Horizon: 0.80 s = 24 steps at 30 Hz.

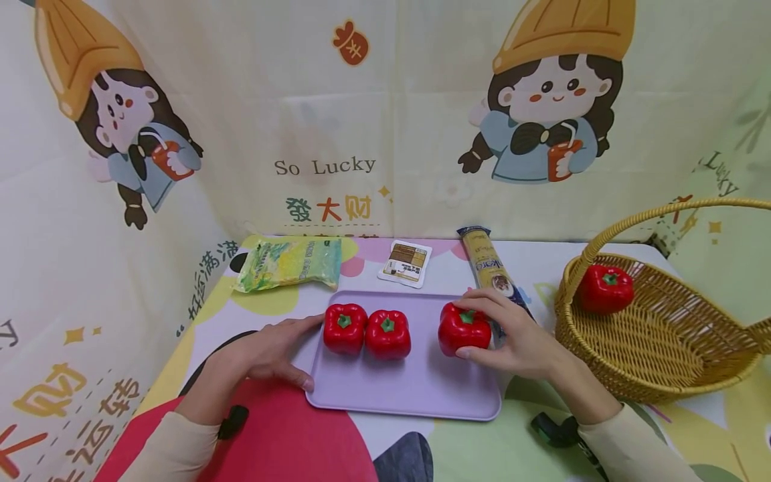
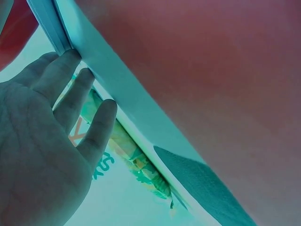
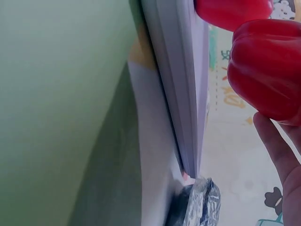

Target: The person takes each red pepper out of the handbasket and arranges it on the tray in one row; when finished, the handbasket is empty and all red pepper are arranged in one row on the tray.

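Observation:
My right hand [image 1: 523, 340] grips a red bell pepper [image 1: 456, 336] over the right half of a lilac tray [image 1: 397, 391], thumb on the near side and fingers over the far side. In the right wrist view that pepper [image 3: 268, 70] shows above the level of the tray's rim. Two more peppers, a left one [image 1: 345, 331] and its neighbour [image 1: 388, 337], stand side by side on the tray, green stems up. My left hand [image 1: 271, 351] lies at the tray's left edge; in the left wrist view its fingers [image 2: 101, 127] are extended along the tray's side.
A wicker basket [image 1: 662, 321] with a tall handle stands at the right, one red pepper [image 1: 605, 289] inside. Behind the tray lie a green-yellow packet [image 1: 292, 262], a small white-brown packet [image 1: 406, 263] and a long yellow-blue pack [image 1: 489, 262]. A printed cloth backdrop [image 1: 421, 134] rises behind.

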Tool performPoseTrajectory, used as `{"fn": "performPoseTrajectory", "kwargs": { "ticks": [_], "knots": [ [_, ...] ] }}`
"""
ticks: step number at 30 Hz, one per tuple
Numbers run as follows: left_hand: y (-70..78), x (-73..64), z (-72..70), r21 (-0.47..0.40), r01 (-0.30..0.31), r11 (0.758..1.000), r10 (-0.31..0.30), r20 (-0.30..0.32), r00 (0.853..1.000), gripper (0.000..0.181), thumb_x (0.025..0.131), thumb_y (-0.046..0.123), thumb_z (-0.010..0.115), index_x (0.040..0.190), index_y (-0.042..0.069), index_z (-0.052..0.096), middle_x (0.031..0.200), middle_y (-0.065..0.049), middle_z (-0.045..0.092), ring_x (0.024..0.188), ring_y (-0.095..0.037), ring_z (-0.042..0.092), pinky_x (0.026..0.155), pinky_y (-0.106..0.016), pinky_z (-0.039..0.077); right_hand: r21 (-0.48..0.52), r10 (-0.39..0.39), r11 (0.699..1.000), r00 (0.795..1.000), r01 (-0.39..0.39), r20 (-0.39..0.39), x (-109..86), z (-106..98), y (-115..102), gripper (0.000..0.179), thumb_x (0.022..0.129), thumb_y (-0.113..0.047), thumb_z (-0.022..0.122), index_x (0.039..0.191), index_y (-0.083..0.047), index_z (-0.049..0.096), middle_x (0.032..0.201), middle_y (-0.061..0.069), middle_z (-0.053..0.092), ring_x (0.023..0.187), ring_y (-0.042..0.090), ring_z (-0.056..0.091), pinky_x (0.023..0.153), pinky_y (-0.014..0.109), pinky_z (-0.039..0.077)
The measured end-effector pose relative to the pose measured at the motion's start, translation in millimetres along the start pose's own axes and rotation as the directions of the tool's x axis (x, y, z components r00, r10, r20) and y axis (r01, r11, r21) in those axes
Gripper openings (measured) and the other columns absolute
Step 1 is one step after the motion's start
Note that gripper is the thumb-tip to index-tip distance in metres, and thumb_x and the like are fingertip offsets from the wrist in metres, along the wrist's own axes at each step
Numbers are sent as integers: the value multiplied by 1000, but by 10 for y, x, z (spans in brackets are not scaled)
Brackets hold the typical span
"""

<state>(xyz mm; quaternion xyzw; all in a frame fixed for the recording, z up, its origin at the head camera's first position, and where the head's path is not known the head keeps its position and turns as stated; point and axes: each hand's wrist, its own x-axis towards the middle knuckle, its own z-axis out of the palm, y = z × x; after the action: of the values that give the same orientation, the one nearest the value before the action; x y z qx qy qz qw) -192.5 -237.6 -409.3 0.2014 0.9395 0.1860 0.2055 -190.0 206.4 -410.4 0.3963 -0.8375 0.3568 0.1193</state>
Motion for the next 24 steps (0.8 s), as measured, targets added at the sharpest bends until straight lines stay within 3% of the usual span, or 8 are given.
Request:
{"fn": "performPoseTrajectory", "kwargs": {
  "ticks": [10, 20, 24],
  "knots": [
    [-26, 5, -4, 6, -1, 1000, 1, -10, 1000, 117, 66, 57, 92, 160, 21, 33, 150, -12, 48, 133, -32, 47, 103, -63, 45, 8, -55, 998, 998, 55, -11, 112, 68, 16, 71, 75, -25, 93, 139, -20, 62, 134, -3, 58, 121, 14, 55, 90, 27, 58],
    [-30, 18, 10, 6, -6, 1000, 6, -5, 1000, 117, 66, 57, 92, 160, 20, 33, 150, -13, 48, 135, -34, 47, 105, -65, 43, 92, 5, 996, 999, -8, 35, 136, 152, 26, 68, 78, -28, 92, 138, -22, 61, 135, -4, 58, 124, 14, 55, 90, 32, 59],
    [-25, 11, 10, -4, 3, 1000, -3, -1, 1000, 117, 65, 56, 92, 160, 20, 34, 150, -13, 48, 135, -34, 46, 105, -64, 44, 107, -9, 994, 999, 5, 34, 148, 180, 29, 69, 77, -28, 93, 138, -20, 61, 134, -3, 59, 123, 14, 56, 91, 32, 59]
  ]
}}
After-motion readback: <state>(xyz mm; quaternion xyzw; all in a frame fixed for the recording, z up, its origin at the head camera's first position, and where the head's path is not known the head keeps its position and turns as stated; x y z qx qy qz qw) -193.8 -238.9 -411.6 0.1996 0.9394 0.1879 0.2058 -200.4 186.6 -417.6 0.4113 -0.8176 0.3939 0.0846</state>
